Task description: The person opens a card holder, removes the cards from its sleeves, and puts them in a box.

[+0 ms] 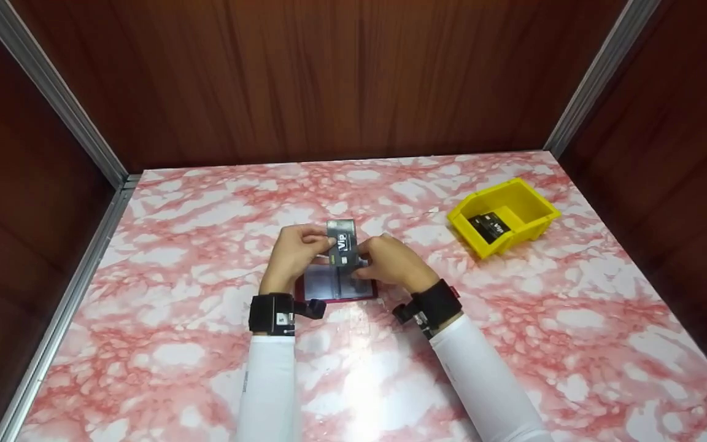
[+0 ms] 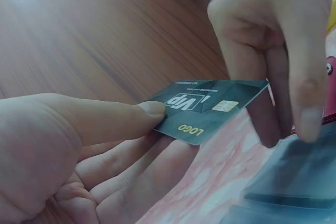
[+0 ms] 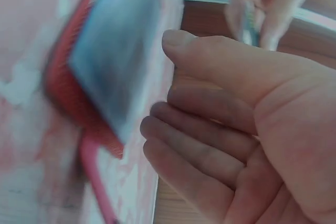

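A dark card printed "Vip" and "LOGO" (image 1: 342, 236) is pinched between the thumb and fingers of my left hand (image 1: 292, 253). In the left wrist view the card (image 2: 202, 107) tilts, its chip corner pointing toward the other hand. Below both hands lies an open red card wallet with clear plastic sleeves (image 1: 320, 285). My right hand (image 1: 390, 261) hovers over the wallet's right side, close beside the card. Its thumb and loosely bent fingers stand apart with nothing between them in the right wrist view, near the wallet's red edge (image 3: 79, 103).
A yellow bin (image 1: 534, 212) stands at the right with more dark "Vip" cards (image 1: 490, 227) inside. The table (image 1: 175, 258) has a red and white marbled top. Brown wood-grain panels (image 1: 329, 80) enclose its back and sides. A pink strap (image 3: 97, 182) hangs by the wallet.
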{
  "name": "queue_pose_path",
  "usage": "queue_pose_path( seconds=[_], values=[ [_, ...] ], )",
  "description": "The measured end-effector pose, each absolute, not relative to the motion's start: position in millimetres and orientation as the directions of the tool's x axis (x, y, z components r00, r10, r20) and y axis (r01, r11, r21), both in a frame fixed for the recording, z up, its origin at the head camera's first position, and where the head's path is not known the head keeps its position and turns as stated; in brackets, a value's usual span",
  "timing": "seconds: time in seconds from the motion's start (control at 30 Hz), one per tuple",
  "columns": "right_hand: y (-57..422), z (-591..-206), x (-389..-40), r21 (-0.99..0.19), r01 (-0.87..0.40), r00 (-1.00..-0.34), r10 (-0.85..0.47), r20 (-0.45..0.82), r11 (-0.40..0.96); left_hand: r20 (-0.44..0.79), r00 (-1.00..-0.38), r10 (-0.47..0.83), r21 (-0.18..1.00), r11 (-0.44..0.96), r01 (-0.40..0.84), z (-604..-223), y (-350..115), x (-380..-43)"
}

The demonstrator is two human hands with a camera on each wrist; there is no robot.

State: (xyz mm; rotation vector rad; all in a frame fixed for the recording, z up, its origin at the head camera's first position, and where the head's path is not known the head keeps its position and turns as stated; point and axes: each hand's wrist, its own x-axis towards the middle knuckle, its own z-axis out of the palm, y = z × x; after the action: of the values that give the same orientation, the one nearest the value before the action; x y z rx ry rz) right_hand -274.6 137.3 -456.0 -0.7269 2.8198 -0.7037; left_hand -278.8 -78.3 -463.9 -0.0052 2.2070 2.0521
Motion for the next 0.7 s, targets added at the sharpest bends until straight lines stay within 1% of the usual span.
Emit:
queue_pose_path(
  seconds=[0.17, 0.27, 0.4, 0.57, 0.7],
  values=[
    [143, -441, -274, -0.612, -0.342, -0.891, -0.453, -0.029, 0.713, -0.053, -0.995, 0.086, 0.997, 0.053, -0.049, -461, -76, -279],
    [144, -435, -273, -0.699, -0.299, -0.896, -0.443, -0.028, 0.649, -0.028, -0.997, 0.074, 0.999, 0.039, -0.026, -459, -75, -279],
    [142, -431, -272, -0.791, -0.235, -0.923, -0.385, -0.001, 0.565, -0.008, -0.998, 0.065, 0.999, 0.041, -0.006, -457, -74, -278],
    [140, -431, -272, -0.844, -0.221, -0.945, -0.32, 0.063, 0.488, 0.0, -0.997, 0.082, 1.0, 0.023, 0.002, -456, -73, -278],
    [139, -431, -272, -0.854, -0.222, -0.95, -0.301, 0.081, 0.471, 0.012, -0.996, 0.092, 1.0, 0.004, 0.012, -456, -73, -277]
  ],
)
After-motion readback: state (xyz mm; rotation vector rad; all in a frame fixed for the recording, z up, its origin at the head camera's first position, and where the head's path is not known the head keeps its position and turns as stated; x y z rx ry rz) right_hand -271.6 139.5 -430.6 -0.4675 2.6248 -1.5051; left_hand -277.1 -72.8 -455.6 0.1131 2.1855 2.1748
